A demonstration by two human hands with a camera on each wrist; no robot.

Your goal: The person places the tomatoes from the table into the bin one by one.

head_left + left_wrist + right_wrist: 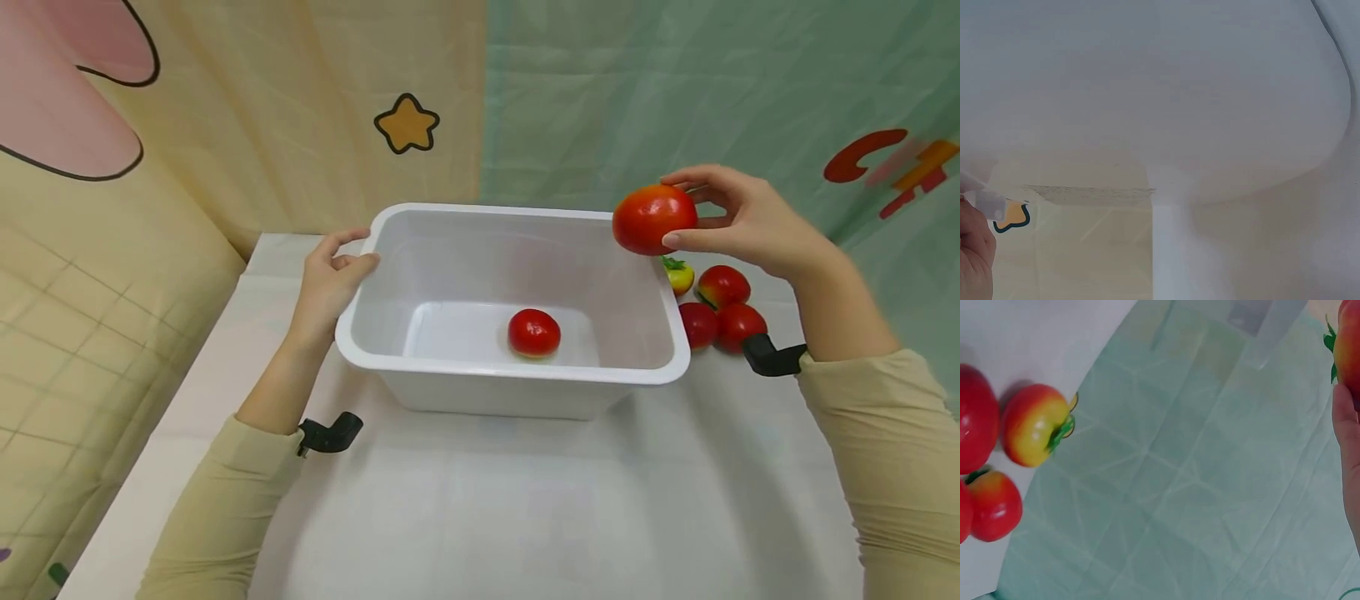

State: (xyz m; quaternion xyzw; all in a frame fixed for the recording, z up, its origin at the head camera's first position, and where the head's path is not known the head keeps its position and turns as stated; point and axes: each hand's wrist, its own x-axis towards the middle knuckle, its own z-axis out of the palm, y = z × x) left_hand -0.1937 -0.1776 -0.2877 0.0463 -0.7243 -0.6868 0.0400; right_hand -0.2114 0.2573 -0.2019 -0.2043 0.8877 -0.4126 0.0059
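Presently: tub (pixel 495 396) braced, held tomato (pixel 654 218) by its back right corner

Head view: left hand (pixel 333 279) grips the tub's left end, centre-left of frame, probably to stop sliding. Right hand (pixel 738 217), upper right, holds the held tomato sideways between thumb and fingers, likely leaving its far end clear. Inner tomato (pixel 534 333) sits on the tub's floor. Loose tomatoes (pixel 741 327) cluster right, perhaps for easy reach.

Left wrist view: hand cropped, lower left; grip cannot be told.

Right wrist view: held tomato, upper right edge.
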